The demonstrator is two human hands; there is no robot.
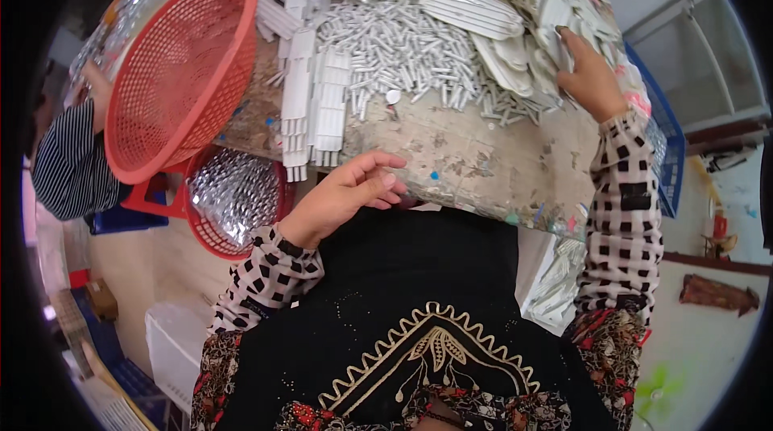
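Your left hand hangs loosely open as your right hand, grip unclear, rests at flat white plastic pieces whose overlapping heap could slide if nudged.

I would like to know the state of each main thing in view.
Left hand: partly curled, nothing visibly held
Right hand: at the flat white parts, grip unclear
Flat white parts: piled, overlapping
Small white cylinders: loosely heaped
Upper red basket: tilted, no contents visible
Lower red basket: holding shiny silvery pieces
Table: worn, stained

No readable text or signs anywhere in view (likewise no labels or numbers).
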